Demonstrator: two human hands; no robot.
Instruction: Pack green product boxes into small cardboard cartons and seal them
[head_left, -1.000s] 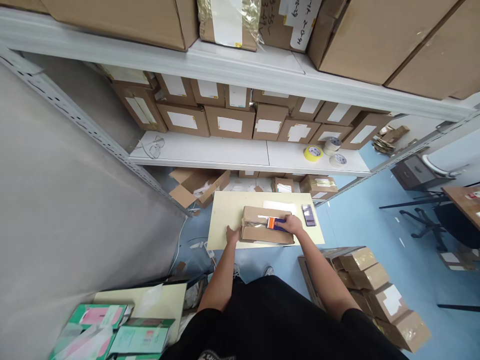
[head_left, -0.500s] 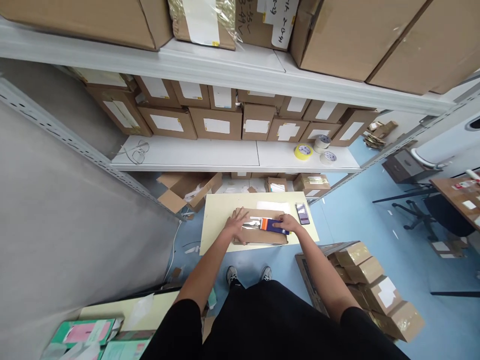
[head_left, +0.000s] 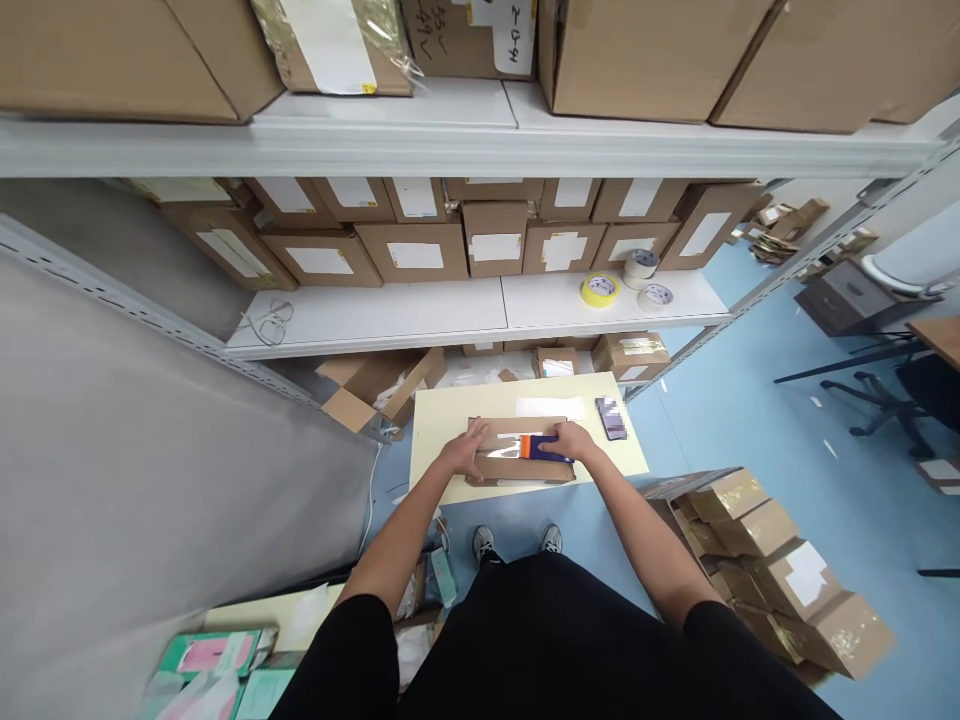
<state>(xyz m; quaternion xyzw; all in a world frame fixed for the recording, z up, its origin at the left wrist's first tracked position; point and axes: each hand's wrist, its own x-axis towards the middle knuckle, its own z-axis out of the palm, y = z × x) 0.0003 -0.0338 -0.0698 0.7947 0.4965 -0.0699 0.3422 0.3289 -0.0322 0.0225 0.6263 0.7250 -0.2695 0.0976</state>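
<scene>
A cardboard box [head_left: 517, 470] lies on the pale yellow table, with shiny clear tape [head_left: 501, 447] along its middle seam. My left hand [head_left: 465, 450] is at the box's left end, thumb and fingers gripping it from both sides. Closed around a dark blue and orange tape dispenser [head_left: 534, 447], my right hand [head_left: 571, 441] holds it against the top of the box, toward the right end. The strip of tape runs from the dispenser toward my left hand. A white sheet [head_left: 550, 407] lies just behind the box, and a phone [head_left: 611, 419] rests to the right.
Shelves with labelled cartons [head_left: 426, 252] rise beyond the table [head_left: 442, 405]. Tape rolls [head_left: 600, 290] sit on the middle shelf. An open carton [head_left: 379, 385] stands at the table's back left. Stacked boxes [head_left: 787, 570] are at my right, green packages [head_left: 217, 660] at my lower left.
My left hand's spread fingers have drawn in around the box's left end. The dispenser in my right hand has shifted slightly left along the box. The camera view has turned a little.
</scene>
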